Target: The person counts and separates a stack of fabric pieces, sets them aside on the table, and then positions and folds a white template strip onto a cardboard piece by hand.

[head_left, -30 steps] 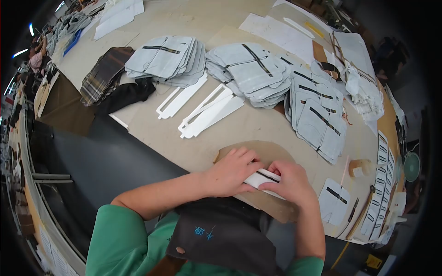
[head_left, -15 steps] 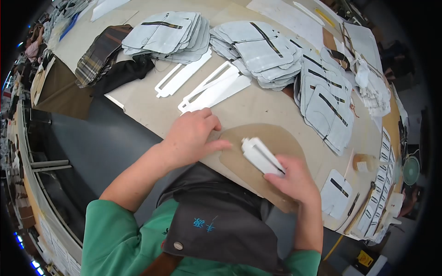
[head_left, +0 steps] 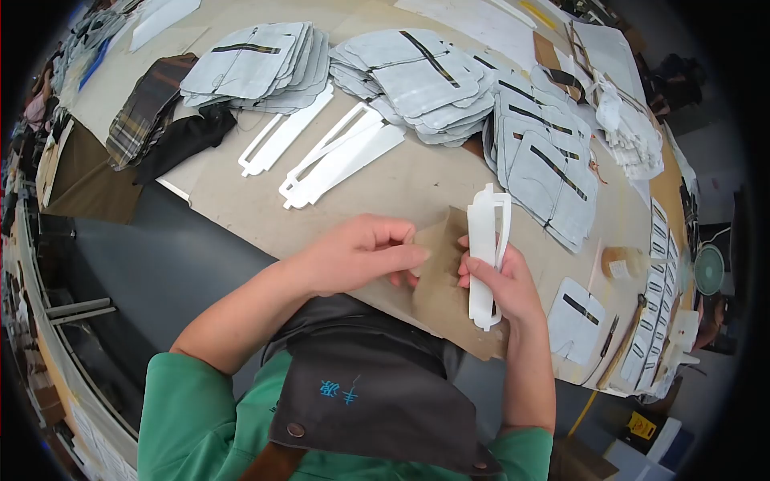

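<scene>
My right hand [head_left: 501, 280] is closed on a white slotted template [head_left: 483, 256], held upright with its narrow slotted part at the right. Beside it, a brown sheet [head_left: 441, 280] is lifted and bent, its left edge pinched between the thumb and fingers of my left hand [head_left: 373, 255]. Some fingertips of my right hand show behind the template, near the sheet. Other white slotted templates [head_left: 341, 164] lie on the table beyond my left hand, one of them [head_left: 281, 140] a little apart to the left.
Stacks of light grey pieces with dark strips [head_left: 421, 72] lie across the table [head_left: 233, 188]. Plaid cloth [head_left: 148, 108] is at the left. A single grey piece [head_left: 575, 321], a jar [head_left: 622, 263] and a thin tool [head_left: 609, 337] are at the right.
My right hand has raised and turned the template upright. My left hand has moved right and taken hold of the brown sheet, which lay flat and is now lifted.
</scene>
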Motion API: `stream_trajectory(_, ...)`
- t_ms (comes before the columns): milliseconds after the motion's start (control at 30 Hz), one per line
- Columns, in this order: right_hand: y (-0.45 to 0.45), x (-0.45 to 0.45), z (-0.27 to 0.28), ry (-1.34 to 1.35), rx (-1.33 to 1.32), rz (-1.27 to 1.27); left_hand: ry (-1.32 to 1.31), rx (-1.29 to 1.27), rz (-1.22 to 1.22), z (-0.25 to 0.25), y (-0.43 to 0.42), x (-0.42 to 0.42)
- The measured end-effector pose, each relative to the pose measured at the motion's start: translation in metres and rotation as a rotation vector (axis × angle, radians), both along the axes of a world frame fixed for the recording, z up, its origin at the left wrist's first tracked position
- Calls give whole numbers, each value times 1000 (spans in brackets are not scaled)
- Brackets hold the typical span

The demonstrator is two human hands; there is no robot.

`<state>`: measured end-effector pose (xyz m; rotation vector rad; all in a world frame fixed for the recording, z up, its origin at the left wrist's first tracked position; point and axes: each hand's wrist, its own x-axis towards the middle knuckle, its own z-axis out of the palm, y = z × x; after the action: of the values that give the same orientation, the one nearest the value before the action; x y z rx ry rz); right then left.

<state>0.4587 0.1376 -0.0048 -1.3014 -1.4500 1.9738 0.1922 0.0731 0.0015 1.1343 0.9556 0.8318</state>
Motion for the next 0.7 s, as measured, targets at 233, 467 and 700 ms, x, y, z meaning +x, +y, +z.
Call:
stream_trajectory(233, -33, 5, 21, 298, 467, -176, -309, -104, 12, 26, 32, 54)
stream_trajectory(467, -57, 36, 61, -177, 658, -496, -132, 330, -86, 25, 33, 67)
stream_trajectory(700, -71, 100, 48, 108, 694, -869, 776, 961, -319, -31, -13, 90)
